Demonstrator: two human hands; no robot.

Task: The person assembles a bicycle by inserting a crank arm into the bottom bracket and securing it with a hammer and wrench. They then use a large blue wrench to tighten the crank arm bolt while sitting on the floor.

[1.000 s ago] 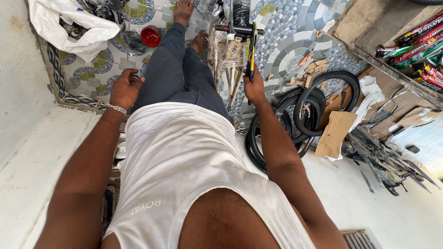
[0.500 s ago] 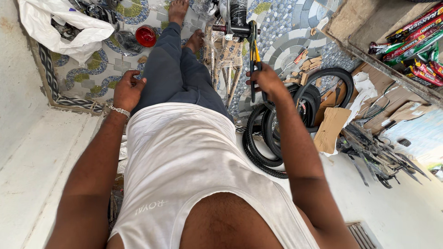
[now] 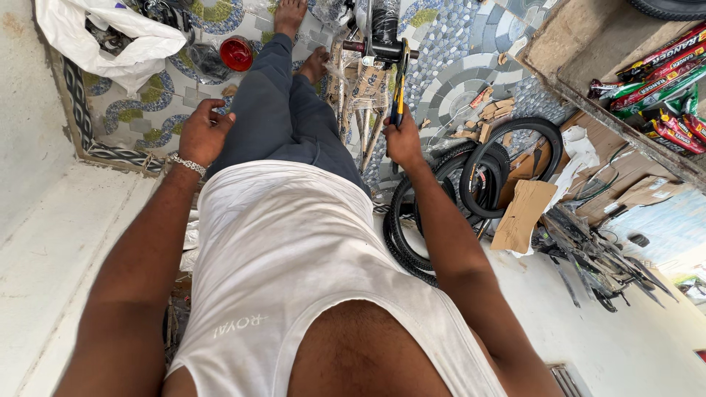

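Note:
I sit on a patterned tile floor with my legs stretched out. My right hand [image 3: 403, 140] is shut on a yellow-and-black handled tool [image 3: 399, 92] whose tip points up toward a black handlebar grip [image 3: 381, 48] on a wrapped bicycle frame [image 3: 362, 103]. A silver bracelet circles the wrist of my left hand [image 3: 200, 134], which rests on my left thigh with the fingers curled and nothing visible in them.
Black bicycle wheels and tyres [image 3: 482, 173] lie right of my legs, with cardboard pieces [image 3: 523, 213] beside them. A white plastic sack [image 3: 110, 40] and a red round lid [image 3: 237, 53] sit at upper left. A shelf with colourful boxes [image 3: 654, 81] stands upper right.
My right hand has lifted the tool closer to the handlebar grip. My left hand has shifted slightly on my thigh.

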